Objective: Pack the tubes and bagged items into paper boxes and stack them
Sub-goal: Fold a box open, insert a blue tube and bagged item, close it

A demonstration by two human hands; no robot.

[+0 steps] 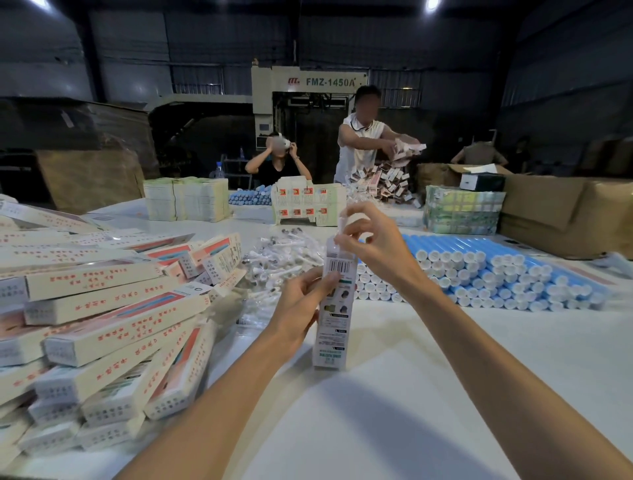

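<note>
Packing hall, rear view: dark panelled walls (565,85), a bright ceiling lamp (432,4), a beige machine (308,82) marked FMZ-1450A at the back, brown cartons (565,212) beside a white table (445,377).

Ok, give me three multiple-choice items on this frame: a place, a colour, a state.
1. The pile of boxes lies where? A) left of the hands B) right of them C) on the floor
2. The stacked tubes are? A) red B) blue, white caps C) green
3. The box in the left hand stands? A) flat B) upright C) crushed
1A, the pile fills the left side; 2B, blue bodies show; 3B, the left hand grips it upright while the right hand pinches a bagged item at its top.
</note>
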